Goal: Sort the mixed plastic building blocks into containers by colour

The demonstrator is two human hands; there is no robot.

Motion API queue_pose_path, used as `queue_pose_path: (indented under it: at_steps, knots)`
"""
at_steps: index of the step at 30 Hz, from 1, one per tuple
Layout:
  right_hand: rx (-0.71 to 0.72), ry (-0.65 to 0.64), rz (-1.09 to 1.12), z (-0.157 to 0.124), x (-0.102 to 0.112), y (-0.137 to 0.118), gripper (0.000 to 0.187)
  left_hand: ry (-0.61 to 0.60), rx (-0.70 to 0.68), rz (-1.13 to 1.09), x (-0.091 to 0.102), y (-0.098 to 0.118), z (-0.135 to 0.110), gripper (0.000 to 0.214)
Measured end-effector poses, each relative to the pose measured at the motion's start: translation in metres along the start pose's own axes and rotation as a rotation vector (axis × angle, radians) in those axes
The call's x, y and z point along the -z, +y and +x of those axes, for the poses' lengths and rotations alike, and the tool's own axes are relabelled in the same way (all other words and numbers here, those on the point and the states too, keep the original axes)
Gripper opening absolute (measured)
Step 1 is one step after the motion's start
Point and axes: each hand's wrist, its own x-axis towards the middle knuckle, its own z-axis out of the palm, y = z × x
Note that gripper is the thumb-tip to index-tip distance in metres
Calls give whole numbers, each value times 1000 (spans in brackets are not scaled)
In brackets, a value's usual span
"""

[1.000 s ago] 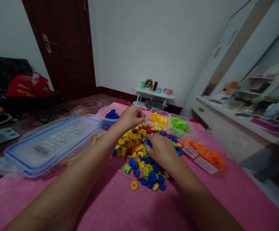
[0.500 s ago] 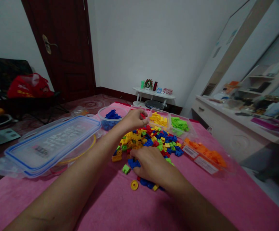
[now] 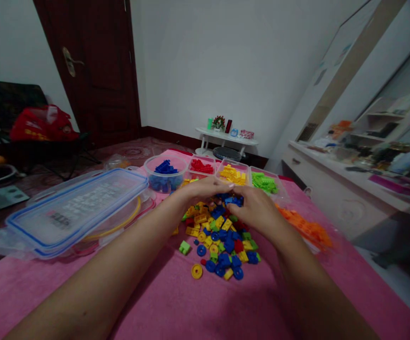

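Observation:
A heap of small plastic bricks [image 3: 219, 241] in red, yellow, blue and green lies on the pink cloth [image 3: 176, 302]. My left hand [image 3: 205, 189] hovers flat over the far side of the heap, palm down, fingers stretched toward the right. My right hand [image 3: 256, 210] is curled over the heap beside it, with blue bricks [image 3: 233, 200] pinched at its fingertips. The two hands almost touch. Behind them stand a round tub of blue bricks [image 3: 165, 173] and trays of red bricks [image 3: 201, 166], yellow bricks [image 3: 233, 174] and green bricks [image 3: 264, 182].
A large clear box with a blue-rimmed lid [image 3: 73, 208] sits at the left. Orange bricks in a clear tray [image 3: 305, 229] lie at the right. A lone yellow wheel piece [image 3: 196, 271] lies nearest me. A white dresser [image 3: 349, 189] flanks the right side.
My left hand left the red tray and came back over the heap, fingers flattened. My right hand lifted from the near blue pieces to the far side, holding blue bricks.

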Motion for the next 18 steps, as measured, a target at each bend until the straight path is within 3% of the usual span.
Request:
queue_pose_path:
  at_steps: [3,7,11,16,18]
  knots:
    - [24,85,103,3,-1,4,35,43,-21,-71,1,0,1,40]
    - [-56,215,157,6,-6,8,25,136,-55,-199,-2,0,4,35]
    - [-125,222,236,7,-6,11,23,201,-64,-272,-6,-1,9,25]
    - [-174,230,219,6,5,17,19,430,-30,-405,-4,2,12,9]
    - [-162,248,230,7,5,18,20,419,30,-444,-5,2,11,13]
